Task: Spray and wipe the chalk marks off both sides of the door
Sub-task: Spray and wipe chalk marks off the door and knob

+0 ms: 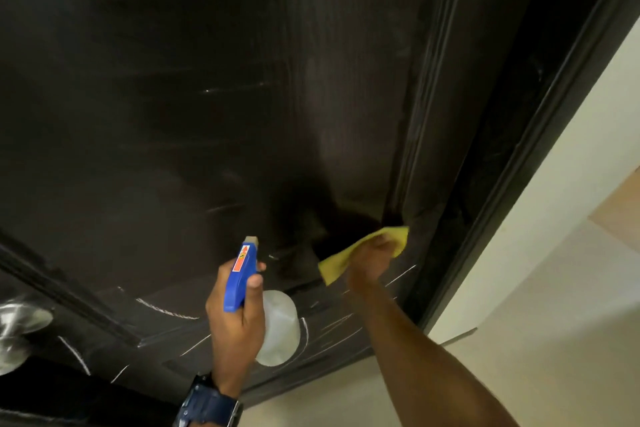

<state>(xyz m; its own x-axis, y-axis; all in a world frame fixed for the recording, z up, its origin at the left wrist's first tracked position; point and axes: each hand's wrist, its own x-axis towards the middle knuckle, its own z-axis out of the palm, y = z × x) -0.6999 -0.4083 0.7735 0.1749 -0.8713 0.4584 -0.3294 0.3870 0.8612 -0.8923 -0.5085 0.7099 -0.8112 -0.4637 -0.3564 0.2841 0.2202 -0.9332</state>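
Lower centre of the frame: the right hand presses a yellow cloth flat against the dark door, fingers curled over the cloth's upper fold, close to the raised moulding that runs up the frame on the door's right side. The left hand sits just left of it, closed round the neck of a spray bottle, with the blue trigger head pointing up at the panel and one finger resting by the trigger.

Chalk marks: short white strokes and arcs lie mostly below and to the left of both hands, along the lower rail towards the metal knob at the lower left edge. A few thin strokes lie just beside the cloth at lower right. Faint smears higher on the panel, centre frame.

Judgement: the densest remaining chalk lies down-left of the cloth and runs roughly along the rail, so the wiping hand must cross behind or under the bottle hand. The bottle hand is the nearer of the two, so spraying there first looks the easier order. Only this face of the door is visible; the state of the other face cannot be told.
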